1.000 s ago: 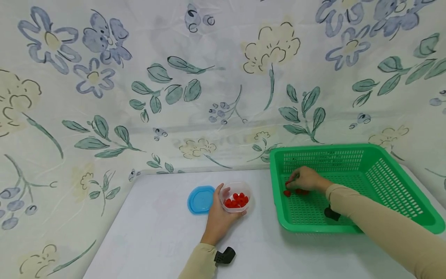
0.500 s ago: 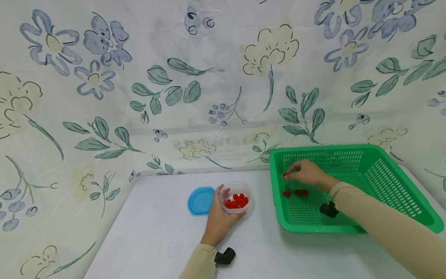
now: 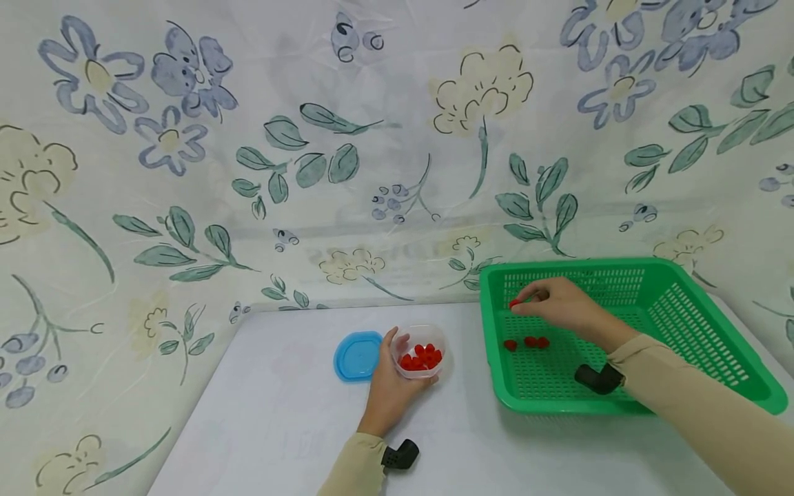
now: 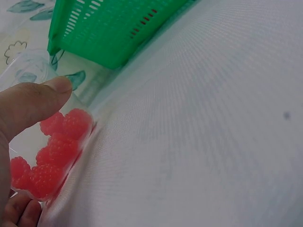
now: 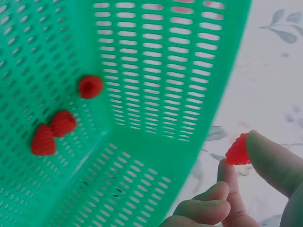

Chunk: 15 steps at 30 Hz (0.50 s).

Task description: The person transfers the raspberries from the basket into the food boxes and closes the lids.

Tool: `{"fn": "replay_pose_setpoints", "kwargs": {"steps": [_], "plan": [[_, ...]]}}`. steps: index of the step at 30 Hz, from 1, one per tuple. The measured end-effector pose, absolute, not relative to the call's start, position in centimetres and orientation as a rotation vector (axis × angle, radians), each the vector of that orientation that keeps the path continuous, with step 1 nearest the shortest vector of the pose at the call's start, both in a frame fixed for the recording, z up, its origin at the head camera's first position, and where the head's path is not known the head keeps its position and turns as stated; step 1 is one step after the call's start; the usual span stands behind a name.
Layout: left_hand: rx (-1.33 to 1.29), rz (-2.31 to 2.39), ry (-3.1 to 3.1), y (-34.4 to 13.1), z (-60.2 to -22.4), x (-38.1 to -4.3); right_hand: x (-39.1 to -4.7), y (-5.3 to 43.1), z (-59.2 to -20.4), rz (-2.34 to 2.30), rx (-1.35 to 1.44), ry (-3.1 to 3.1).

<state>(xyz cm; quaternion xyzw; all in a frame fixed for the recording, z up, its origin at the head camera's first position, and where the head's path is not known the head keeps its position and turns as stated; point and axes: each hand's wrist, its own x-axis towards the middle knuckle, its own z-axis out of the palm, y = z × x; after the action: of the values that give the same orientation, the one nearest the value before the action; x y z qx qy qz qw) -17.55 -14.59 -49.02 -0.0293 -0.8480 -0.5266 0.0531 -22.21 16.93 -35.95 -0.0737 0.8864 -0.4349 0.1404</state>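
My left hand (image 3: 393,389) grips a clear plastic container (image 3: 420,332), thumb on one side and fingers on the other. Several red raspberries (image 4: 61,149) lie in its bottom. Between thumb and index finger, my right hand (image 3: 561,303) pinches one raspberry (image 5: 238,150), raised near the left wall of the green basket (image 3: 496,358). Three more raspberries sit on the basket floor: a pair touching each other (image 5: 54,132) and a single raspberry (image 5: 90,87) apart from them.
A blue lid (image 3: 358,356) lies on the white table (image 3: 267,406), just left of the container. Behind the table hangs a flower-patterned cloth (image 3: 397,138). The basket stands to the container's right, its raised wall between them.
My right hand has lifted a raspberry off the basket floor and moved up, uncovering the pair beneath. The left hand and the container have stayed in place.
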Motion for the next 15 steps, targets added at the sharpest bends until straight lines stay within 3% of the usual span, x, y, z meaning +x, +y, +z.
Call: {"fn": "replay_pose_setpoints", "kwargs": {"steps": [15], "plan": [[-0.088,-1.612,-2.566,-14.6,-49.0,-17.6,-19.0,15.4,-34.6,-1.318,-0.322,2.696]]}}
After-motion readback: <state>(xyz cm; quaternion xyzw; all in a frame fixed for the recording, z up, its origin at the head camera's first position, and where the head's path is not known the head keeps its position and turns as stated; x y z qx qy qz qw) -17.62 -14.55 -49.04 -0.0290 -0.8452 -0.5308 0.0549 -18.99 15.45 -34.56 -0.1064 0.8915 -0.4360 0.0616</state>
